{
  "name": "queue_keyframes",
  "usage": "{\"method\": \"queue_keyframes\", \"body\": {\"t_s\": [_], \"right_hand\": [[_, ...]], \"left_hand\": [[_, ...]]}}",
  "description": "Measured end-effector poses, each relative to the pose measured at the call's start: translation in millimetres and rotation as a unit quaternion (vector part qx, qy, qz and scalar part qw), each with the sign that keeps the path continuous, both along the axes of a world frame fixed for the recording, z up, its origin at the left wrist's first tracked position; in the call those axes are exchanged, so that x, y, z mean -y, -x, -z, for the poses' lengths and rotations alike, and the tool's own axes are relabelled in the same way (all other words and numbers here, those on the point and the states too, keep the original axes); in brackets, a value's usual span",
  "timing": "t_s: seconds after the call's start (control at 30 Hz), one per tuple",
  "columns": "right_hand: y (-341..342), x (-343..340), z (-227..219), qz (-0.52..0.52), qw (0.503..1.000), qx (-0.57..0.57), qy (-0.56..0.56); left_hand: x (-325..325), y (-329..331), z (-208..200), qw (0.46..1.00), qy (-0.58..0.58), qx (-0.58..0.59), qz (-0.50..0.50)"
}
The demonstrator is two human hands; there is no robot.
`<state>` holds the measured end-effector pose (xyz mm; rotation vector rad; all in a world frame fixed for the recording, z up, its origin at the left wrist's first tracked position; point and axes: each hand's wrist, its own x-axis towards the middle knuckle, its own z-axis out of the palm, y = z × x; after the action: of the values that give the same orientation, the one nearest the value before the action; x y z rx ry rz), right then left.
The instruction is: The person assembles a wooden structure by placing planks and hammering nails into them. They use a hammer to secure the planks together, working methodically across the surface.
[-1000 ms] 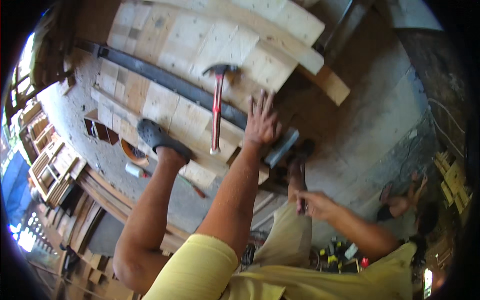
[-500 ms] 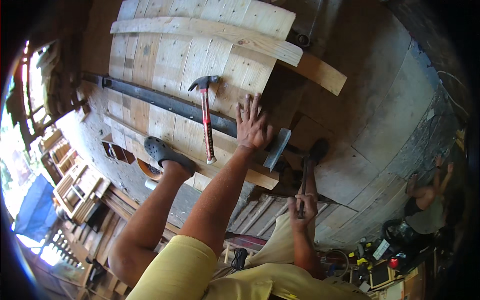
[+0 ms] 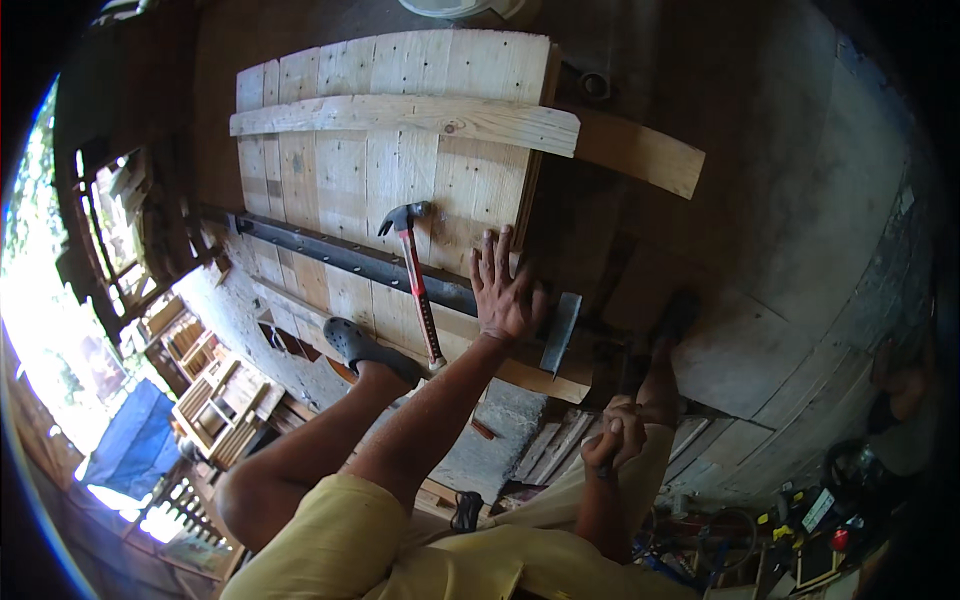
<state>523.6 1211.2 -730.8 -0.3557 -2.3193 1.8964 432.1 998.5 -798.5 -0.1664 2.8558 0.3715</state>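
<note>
My left hand [image 3: 507, 290] lies with its fingers spread over the right end of a long dark metal bar [image 3: 355, 258], fingertips on the wooden plank panel [image 3: 340, 180]. Just right of it, a grey metal plate [image 3: 562, 335] stands at the bar's end. A claw hammer [image 3: 416, 280] with a red and black handle rests across the bar and the boards. Lower right, my right hand [image 3: 615, 438] is closed around a thin dark rod-like tool, now mostly hidden by the fingers and the dim background.
My left foot in a grey clog [image 3: 365, 350] rests on the panel's near edge. A loose batten [image 3: 420, 115] lies across the planks; another board [image 3: 640, 152] juts out right. Wooden frames [image 3: 220, 390] and a blue tarp [image 3: 135, 440] are at left. Another person [image 3: 905, 385] sits far right.
The view has shifted, so the panel appears lower and a pale round container shows at the top. My left hand stays on the bar. My right hand has turned, and its rod shows less.
</note>
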Motion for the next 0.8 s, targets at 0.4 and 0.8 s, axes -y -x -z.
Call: {"method": "queue_keyframes", "body": {"t_s": [0.4,0.8], "right_hand": [[113.7,6.1,18.1,0.172,0.964,0.177,0.098],[130.3,5.5,34.5,0.091,0.992,0.073,-0.058]], "left_hand": [[8.1,-3.7,-4.1,1.000,-0.021,0.023,0.005],[13.7,-0.5,-6.1,0.999,-0.010,0.039,-0.034]]}}
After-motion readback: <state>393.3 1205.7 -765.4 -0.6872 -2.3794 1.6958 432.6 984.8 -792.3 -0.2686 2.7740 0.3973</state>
